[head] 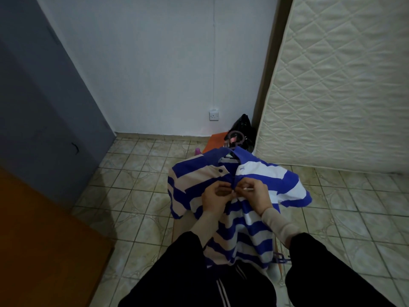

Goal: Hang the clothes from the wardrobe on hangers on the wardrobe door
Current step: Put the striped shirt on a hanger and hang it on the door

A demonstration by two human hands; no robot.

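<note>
Nearest the camera are the person's dark trousers (pixel 221 286) and black sleeves with beige cuffs, above a floor of pale patterned tiles (pixel 137 196). At far left stands a brown wooden panel (pixel 39 240), then a grey-blue door or wardrobe side (pixel 44 96), then a white wall (pixel 155 63) with a socket (pixel 214 115) low down. In the corner a black plastic bag (pixel 242 125) sits on the floor by something orange; what it holds cannot be seen. A quilted cream mattress (pixel 343 85) leans upright at right.

The blue-and-white striped polo shirt (pixel 250 218) hangs in mid-air before the person on a hanger (pixel 235 138), collar and hook pointing away and upward, long axis running down toward the legs. The left hand (pixel 215 197) and right hand (pixel 256 193) meet at the placket, fingers curled and pinching the fabric just below the collar, beside a dark button (pixel 220 171)
</note>
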